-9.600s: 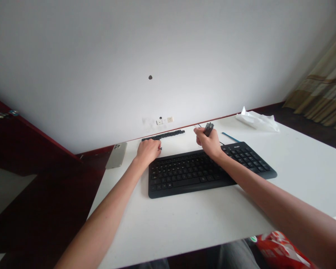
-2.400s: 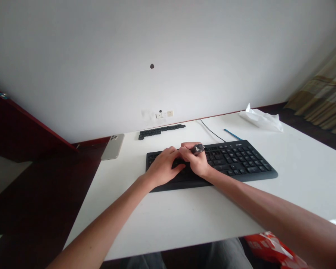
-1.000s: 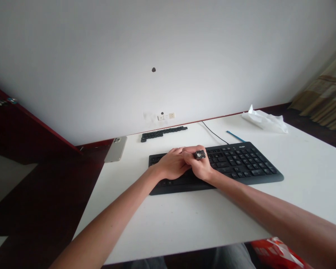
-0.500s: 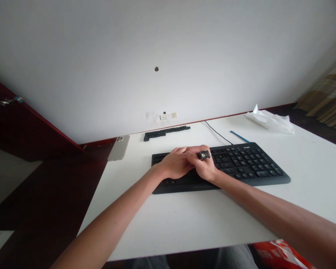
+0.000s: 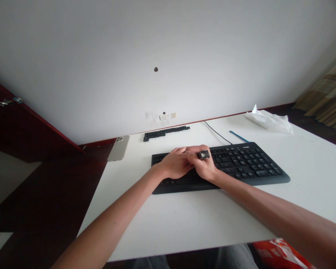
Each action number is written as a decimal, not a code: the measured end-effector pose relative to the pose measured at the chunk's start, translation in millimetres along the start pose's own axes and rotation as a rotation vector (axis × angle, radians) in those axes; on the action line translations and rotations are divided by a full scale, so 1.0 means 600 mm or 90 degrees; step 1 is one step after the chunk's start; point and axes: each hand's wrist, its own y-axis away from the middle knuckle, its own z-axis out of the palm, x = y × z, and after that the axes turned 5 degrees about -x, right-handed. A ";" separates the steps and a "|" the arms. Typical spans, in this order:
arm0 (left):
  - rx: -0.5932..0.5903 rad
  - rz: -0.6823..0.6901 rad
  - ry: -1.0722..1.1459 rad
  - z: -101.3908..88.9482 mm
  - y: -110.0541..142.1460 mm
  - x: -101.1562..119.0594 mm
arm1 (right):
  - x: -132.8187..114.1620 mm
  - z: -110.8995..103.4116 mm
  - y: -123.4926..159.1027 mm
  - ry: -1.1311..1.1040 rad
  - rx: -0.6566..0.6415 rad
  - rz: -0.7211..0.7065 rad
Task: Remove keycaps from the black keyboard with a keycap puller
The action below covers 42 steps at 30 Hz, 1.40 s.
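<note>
A black keyboard (image 5: 249, 164) lies across the middle of the white table (image 5: 184, 220). My right hand (image 5: 205, 168) rests over its centre keys, closed round a small dark tool (image 5: 203, 154) that sticks out to the right. My left hand (image 5: 173, 164) lies over the keys just to its left, fingers curled against the right hand's fingers; what they touch is hidden. A row of loose black keycaps (image 5: 166, 132) lies behind the keyboard near the wall.
A phone (image 5: 118, 148) hangs over the table's back left corner. A blue pen (image 5: 239, 136) and the black cable (image 5: 217, 133) lie behind the keyboard. Crumpled white plastic (image 5: 270, 120) sits at the back right. A red bag (image 5: 277, 252) shows below the front edge.
Earlier my hands were behind the keyboard, the left one by the keycap row; both came onto the centre keys. In the last second they have hardly moved; only the view shifted slightly.
</note>
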 end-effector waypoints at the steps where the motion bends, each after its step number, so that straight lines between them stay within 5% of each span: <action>1: 0.000 0.000 -0.001 0.000 0.000 0.000 | 0.001 0.000 0.000 0.000 -0.001 0.002; 26: 0.008 -0.046 -0.017 0.005 -0.008 0.008 | 0.024 0.001 -0.012 -0.081 -0.028 0.080; 42: -0.009 -0.036 -0.062 0.012 -0.008 -0.001 | 0.049 0.001 -0.002 -0.109 0.067 0.035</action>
